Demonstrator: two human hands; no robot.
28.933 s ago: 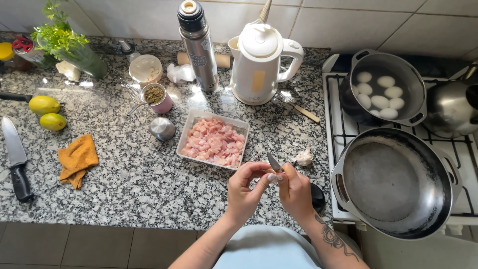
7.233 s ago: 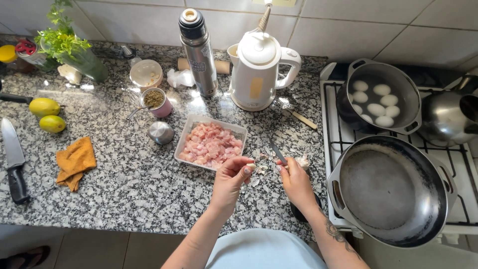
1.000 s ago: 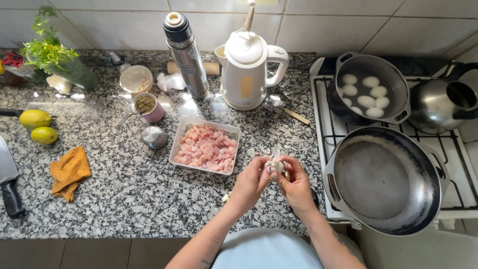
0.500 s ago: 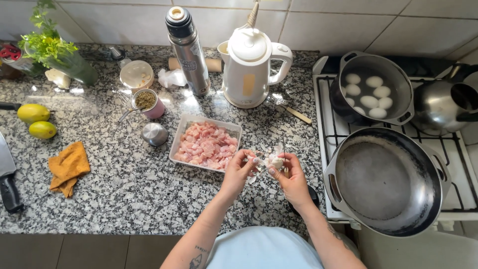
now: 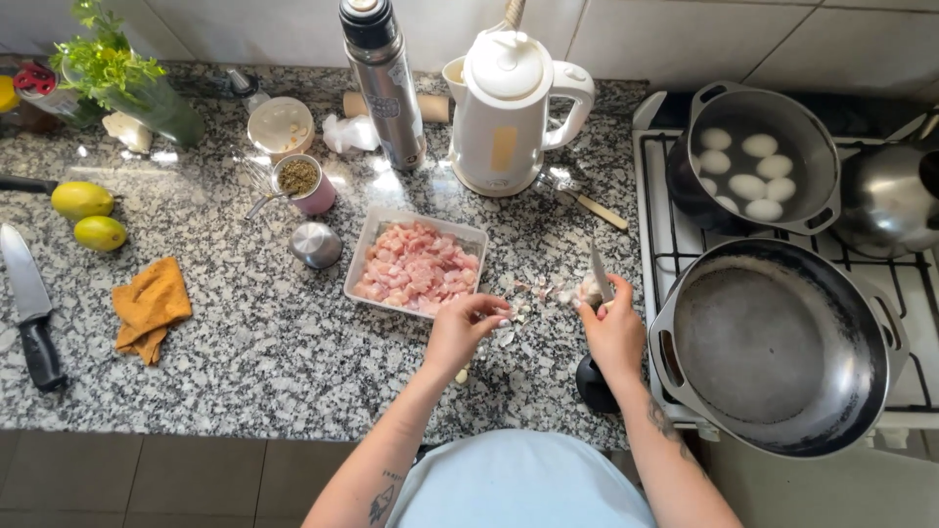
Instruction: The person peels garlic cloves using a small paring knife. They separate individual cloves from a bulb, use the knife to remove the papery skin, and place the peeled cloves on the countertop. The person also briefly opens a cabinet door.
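Speckled grey granite forms the counter (image 5: 245,342), and both hands are held over its front right part, close to the edge where the stove (image 5: 655,196) begins. The right hand (image 5: 614,332) is closed around a small knife (image 5: 599,274), whose blade points up and away from the body; a pale piece of garlic (image 5: 587,291) is pressed against the thumb side of the same hand, touching the blade. The left hand (image 5: 465,328) is curled, with the fingertips pinched together on a small pale scrap, either a clove or peel; which one cannot be told. Between and below the two hands, loose garlic skins (image 5: 523,293) are scattered on the stone.

Just beyond the left hand, a white rectangular tray (image 5: 364,256) filled with diced raw pink meat is set, roughly in the middle of the counter. Behind it, near the back edge, a white electric kettle (image 5: 509,98) and a steel thermos (image 5: 381,78) are standing upright side by side. A pink cup of dried herbs (image 5: 301,184) and a small steel lid (image 5: 315,244) are placed left of the tray. Towards the left edge, two lemons (image 5: 88,215), an orange cloth (image 5: 149,308) and a large black-handled knife (image 5: 29,303) are laid out.

On the stove, an empty wide dark pan (image 5: 773,347) is seated just beside the right hand, and a pot of white eggs (image 5: 753,161) is standing behind it.
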